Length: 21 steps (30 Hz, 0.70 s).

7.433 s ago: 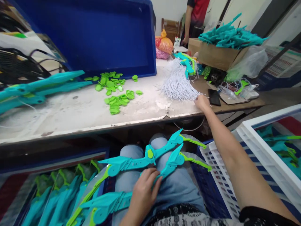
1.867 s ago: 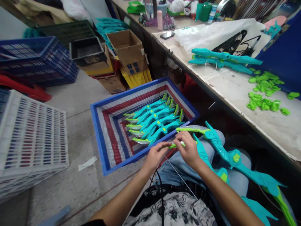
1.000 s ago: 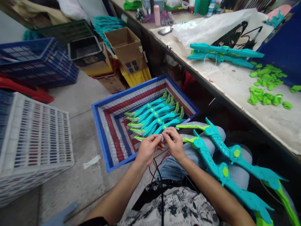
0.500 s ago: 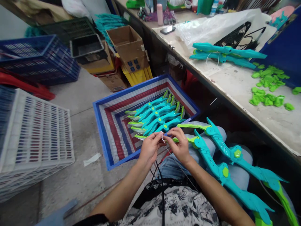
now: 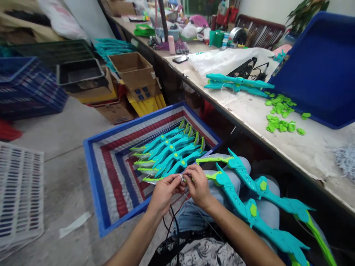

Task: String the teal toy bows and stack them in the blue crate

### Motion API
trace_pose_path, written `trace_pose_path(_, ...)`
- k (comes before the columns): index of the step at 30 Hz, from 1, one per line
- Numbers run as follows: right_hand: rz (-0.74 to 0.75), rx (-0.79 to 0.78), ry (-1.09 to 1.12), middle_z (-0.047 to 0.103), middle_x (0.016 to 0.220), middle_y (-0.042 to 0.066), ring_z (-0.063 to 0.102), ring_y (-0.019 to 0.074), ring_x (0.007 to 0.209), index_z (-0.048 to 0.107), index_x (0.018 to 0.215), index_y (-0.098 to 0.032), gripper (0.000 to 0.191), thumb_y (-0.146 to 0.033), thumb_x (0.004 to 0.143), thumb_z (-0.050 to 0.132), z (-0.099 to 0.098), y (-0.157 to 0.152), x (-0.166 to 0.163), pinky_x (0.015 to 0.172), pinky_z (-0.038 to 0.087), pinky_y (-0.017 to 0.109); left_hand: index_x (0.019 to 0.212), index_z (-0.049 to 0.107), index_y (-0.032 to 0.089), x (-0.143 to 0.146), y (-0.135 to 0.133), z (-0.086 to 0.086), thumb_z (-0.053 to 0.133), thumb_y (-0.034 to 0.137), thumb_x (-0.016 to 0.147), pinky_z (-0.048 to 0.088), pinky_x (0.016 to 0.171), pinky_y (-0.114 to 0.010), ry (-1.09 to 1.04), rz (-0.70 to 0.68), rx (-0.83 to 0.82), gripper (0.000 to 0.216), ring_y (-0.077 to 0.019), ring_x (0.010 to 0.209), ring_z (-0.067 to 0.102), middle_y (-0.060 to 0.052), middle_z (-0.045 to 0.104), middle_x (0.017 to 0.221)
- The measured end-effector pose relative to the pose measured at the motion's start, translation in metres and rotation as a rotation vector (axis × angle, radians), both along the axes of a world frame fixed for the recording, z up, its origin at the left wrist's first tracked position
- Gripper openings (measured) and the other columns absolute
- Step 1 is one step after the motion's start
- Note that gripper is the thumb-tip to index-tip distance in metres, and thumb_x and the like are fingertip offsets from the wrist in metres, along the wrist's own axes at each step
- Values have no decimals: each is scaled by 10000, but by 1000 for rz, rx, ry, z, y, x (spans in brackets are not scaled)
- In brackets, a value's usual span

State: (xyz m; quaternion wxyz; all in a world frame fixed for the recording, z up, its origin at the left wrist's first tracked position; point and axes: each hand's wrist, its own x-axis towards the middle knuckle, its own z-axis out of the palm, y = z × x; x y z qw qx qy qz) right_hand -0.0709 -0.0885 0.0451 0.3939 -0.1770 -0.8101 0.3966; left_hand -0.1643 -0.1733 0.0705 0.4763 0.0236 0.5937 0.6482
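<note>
My left hand [image 5: 163, 193] and my right hand [image 5: 198, 184] meet above my knee, both pinched on a thin white string [image 5: 181, 178] at the green tip of a teal toy bow [image 5: 244, 205] lying across my lap. The string trails down toward my body. A second teal bow [image 5: 263, 186] rests beside the first on my legs. Just beyond my hands stands a blue crate [image 5: 94, 192] lined with striped cloth, holding several finished teal bows [image 5: 169, 149].
The workbench [image 5: 257, 122] on the right carries loose green parts [image 5: 280, 116], two teal bows [image 5: 235, 83], a blue bin [image 5: 318, 74], a fan and white strings [image 5: 345, 159]. Cardboard boxes [image 5: 135, 79], blue crates [image 5: 30, 87] and a white crate [image 5: 19, 192] stand on the floor.
My view has lifted and swung slightly, showing more of the bench. Both hands stay pinched together on the string at the bow tip, shifted a little lower in the view.
</note>
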Motion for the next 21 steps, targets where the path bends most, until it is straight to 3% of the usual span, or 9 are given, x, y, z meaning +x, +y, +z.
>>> trace_pose_path(4,48,-157,30,602,881,67,591,173,839,676,886,-212,183,-195,897,495,0,-2,-4,749,521,317,691,691,114,-3,-2,2,868,401,456,455,483,-225,-50,-46,48,411,-104,479,545,-21,635,571)
trace_pose_path(8,70,-241,13,629,989,78,613,171,915,670,1055,-224,251,-183,901,477,2,-4,-3,810,521,309,659,670,124,4,3,3,859,350,461,436,485,-196,-57,58,70,355,-83,486,523,7,601,542)
trace_pose_path(10,44,-193,5,624,1019,86,607,174,919,644,1124,-226,273,-192,904,485,4,-2,0,808,519,318,633,651,134,8,6,3,848,345,465,448,494,-198,-64,122,76,334,-87,501,531,16,600,548)
trace_pose_path(13,79,-47,-9,623,928,75,591,178,853,682,1021,-231,194,-231,902,529,5,5,4,763,514,332,586,630,143,7,7,2,828,307,477,497,551,-232,-100,154,105,279,-110,548,570,12,621,574)
trace_pose_path(17,160,59,-72,636,834,57,586,174,796,689,927,-228,164,-245,911,527,3,17,5,716,509,323,620,682,129,0,2,0,801,276,503,532,661,-294,-173,68,125,222,-157,669,624,-38,680,679)
trace_pose_path(21,192,124,-141,656,816,62,594,174,780,664,856,-202,149,-210,895,521,5,22,5,713,496,313,695,720,118,-2,-1,-2,808,280,509,505,648,-279,-34,-38,57,262,-148,641,612,-48,685,693)
